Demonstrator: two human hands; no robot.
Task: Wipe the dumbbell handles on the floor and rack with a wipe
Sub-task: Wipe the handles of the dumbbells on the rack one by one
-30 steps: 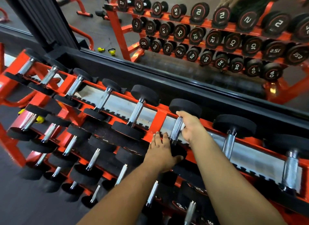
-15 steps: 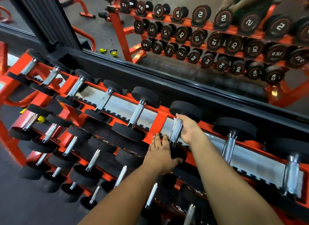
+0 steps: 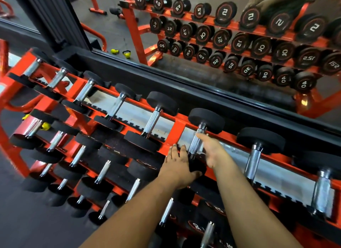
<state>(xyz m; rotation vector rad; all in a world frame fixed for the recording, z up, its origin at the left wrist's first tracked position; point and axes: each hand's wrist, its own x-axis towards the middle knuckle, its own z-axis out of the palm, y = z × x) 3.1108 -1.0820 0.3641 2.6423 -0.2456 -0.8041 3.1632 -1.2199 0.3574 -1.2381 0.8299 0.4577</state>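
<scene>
1. An orange rack (image 3: pixel 177 129) of dumbbells is seen before a mirror (image 3: pixel 221 35); its top tier runs from 10 o'clock to 4 o'clock.
2. The dumbbell (image 3: pixel 200 139) being tended lies at the frame's centre, its knurled handle (image 3: pixel 196 143) pointing toward 1 o'clock.
3. The left hand (image 3: pixel 178 165) is laid flat, fingers straight, on the dumbbell's near black head.
4. The right hand (image 3: pixel 212 150) is spread wide just beside the handle at 3 o'clock, nothing gripped.
5. No wipe can be made out.
</scene>
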